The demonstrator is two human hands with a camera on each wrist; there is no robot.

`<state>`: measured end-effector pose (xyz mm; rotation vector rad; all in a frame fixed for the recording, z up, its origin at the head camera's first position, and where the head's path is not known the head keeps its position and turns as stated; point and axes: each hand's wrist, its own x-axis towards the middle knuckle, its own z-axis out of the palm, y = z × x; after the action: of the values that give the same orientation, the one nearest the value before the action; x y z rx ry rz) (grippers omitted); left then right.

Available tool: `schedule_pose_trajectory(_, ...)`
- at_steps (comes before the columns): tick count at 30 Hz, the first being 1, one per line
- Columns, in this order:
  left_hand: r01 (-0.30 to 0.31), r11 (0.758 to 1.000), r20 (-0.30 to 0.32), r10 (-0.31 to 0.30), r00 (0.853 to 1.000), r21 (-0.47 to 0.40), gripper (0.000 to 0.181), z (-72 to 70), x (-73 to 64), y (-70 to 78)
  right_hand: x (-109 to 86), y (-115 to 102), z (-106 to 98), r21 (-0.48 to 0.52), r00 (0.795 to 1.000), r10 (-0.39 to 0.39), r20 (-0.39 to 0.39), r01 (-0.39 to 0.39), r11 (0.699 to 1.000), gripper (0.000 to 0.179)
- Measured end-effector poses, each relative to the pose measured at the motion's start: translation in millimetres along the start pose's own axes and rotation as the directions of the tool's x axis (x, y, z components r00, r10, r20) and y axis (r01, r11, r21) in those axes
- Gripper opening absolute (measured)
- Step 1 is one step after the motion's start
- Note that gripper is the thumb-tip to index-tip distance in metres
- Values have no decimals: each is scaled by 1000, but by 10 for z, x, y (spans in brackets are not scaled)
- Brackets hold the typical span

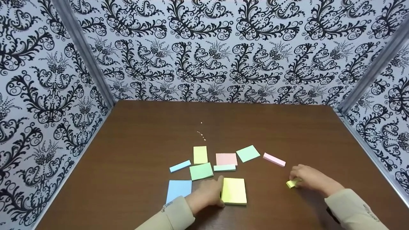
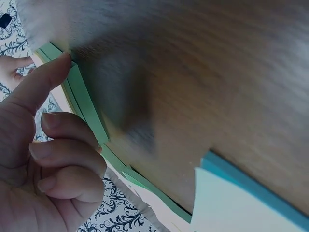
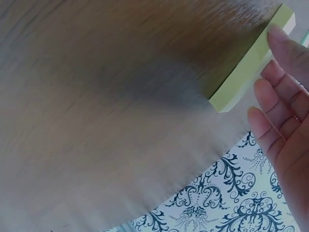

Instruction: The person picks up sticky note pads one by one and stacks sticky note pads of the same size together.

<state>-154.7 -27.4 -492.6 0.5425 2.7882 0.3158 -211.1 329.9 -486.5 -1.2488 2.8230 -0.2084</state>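
Note:
My left hand [image 1: 207, 193] is at the left side of a square yellow sticky note pad [image 1: 235, 191], holding it with the index finger at the far corner and the thumb at the near one. The left wrist view shows the thumb against a green-looking pad edge [image 2: 89, 104], with three other fingers curled. A blue sticky note pad [image 1: 178, 190] lies beside this hand, partly covered by it. My right hand [image 1: 308, 179] pinches a narrow yellow sticky note pad [image 1: 290, 184]. In the right wrist view, the thumb lies on this strip-shaped pad [image 3: 241, 72]; the index finger is hidden.
Beyond the left hand lie a green pad [image 1: 201, 171], a small yellow pad [image 1: 200, 155], a pink pad [image 1: 226, 158] and a pale green pad [image 1: 248, 153]. Narrow pads in blue [image 1: 180, 166], mint [image 1: 224, 167] and pink [image 1: 274, 159] lie among them. Patterned walls [image 1: 204, 51] border the brown table [image 1: 143, 127].

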Motion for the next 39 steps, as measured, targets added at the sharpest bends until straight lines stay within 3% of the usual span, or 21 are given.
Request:
schedule_pose_trajectory(8,49,999,43,-49,998,0,100,25,-39,20,35,-54,30,-5,999,42,11,-42,999,25)
schedule_pose_trajectory(13,16,1000,13,-16,1000,-27,106,3,-121,-72,47,-65,61,-37,1000,21,-19,-21,999,27)
schedule_pose_trajectory(19,-14,1000,-57,13,998,-17,89,-181,-334,-448,72,-149,27,-71,1000,-1,-23,-1,997,34)
schedule_pose_trajectory(23,42,999,-71,-41,997,15,67,-328,-482,-779,165,-324,-55,-62,1000,-18,-5,18,998,37)
schedule_pose_trajectory(27,109,994,-48,-110,993,-8,71,-382,-596,-1025,316,-574,-94,-17,999,-28,15,28,999,44)
schedule_pose_trajectory(31,115,993,-7,-115,993,-18,84,-353,-663,-1161,479,-850,-45,33,1000,-19,2,19,999,51)
schedule_pose_trajectory(39,18,1000,-17,-18,1000,11,92,-248,-659,-1296,754,-1284,134,118,1000,-4,-15,5,993,67)
